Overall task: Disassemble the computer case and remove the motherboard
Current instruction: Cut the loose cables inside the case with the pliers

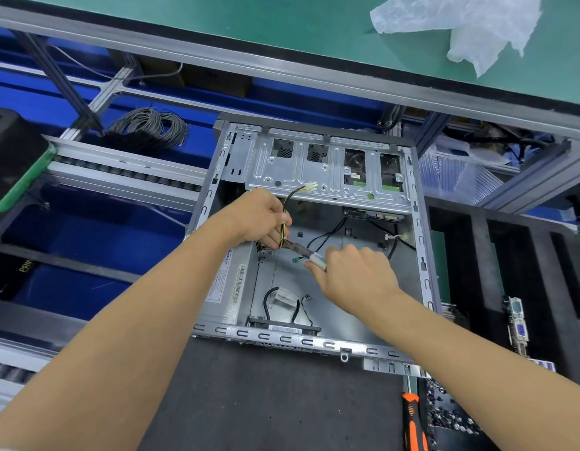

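Holding the yellow-black power cable point(284, 222) bunched in my left hand point(261, 219) keeps it taut above the computer case point(422, 255) floor, while my right hand point(353, 275) pinches its white connector point(317, 261); no motherboard shows inside the case

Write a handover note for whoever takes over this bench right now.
Left hand grips the yellow-black power cable bundle inside the open computer case. Right hand holds a white-handled cutting tool, its tip at the bundle. Side panel is off; no motherboard shows on the case floor, only loose cables. Left: free the bundle, clear remaining cables. An orange-handled screwdriver lies near the front edge of the bench.
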`<state>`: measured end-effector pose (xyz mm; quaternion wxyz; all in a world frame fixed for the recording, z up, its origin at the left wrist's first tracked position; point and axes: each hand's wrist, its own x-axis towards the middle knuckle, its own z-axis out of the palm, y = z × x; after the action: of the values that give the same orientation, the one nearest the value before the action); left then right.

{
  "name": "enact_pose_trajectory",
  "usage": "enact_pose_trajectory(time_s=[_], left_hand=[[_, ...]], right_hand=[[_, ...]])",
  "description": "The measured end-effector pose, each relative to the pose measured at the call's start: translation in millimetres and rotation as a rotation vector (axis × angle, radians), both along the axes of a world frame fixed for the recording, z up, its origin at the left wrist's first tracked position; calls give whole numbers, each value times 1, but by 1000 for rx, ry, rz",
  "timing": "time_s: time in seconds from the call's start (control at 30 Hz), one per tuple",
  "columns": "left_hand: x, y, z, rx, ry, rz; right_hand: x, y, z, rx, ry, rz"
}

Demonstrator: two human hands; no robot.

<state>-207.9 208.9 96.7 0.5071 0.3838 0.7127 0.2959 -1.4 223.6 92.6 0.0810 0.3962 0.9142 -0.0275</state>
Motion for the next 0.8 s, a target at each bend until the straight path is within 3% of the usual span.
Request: enact_pose_trajectory(time_s=[0.2,0.27,0.4,0.57,0.8], left_hand=[[1,0,1,-5,-20,22],[2,0,1,-1,-24,18],[0,0,2,-12,-31,-22],[1,-2,4,-19,-11,-68],[-5,-5,7,-14,-85,-27]], right_hand=[[13,2,-3,-53,77,-91],[19,4,-2,-168,109,-180],[17,4,-4,-596,462,-427],[-15,1,-10,-661,886,-443],[-46,5,-22,-746,1038,-486]])
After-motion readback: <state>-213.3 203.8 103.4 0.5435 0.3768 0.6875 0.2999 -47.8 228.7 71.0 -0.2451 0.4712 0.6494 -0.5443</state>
